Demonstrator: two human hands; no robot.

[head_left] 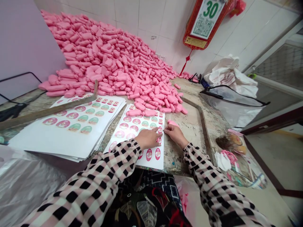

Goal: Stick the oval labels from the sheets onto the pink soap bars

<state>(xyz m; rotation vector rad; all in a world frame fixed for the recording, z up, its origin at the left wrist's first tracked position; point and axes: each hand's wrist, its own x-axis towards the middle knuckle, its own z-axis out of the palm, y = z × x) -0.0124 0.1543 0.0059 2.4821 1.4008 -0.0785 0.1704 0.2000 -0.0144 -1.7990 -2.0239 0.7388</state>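
A white sheet of oval stickers (121,142) lies on the worktable in front of me, printed in pink and green. My left hand (148,138) rests on its right part, fingers stretched over the stickers near the right edge. Just beyond that edge, my right hand (176,135) has thumb and forefinger pinched together, with a small dark tip at the fingers; what they hold is too small to make out. A pink bottle (173,123) shows behind the right hand, and I cannot tell whether it is gripped. Two more pink bottles (133,113) lie across the sheet's top.
Pink bottles (104,60) form a big heap against the tiled wall. Left of me, a wooden strip (49,110) lies over a stack of sticker sheets (59,142). Another strip (205,132) borders the right side. Further right are a clear bag (234,101) and small items.
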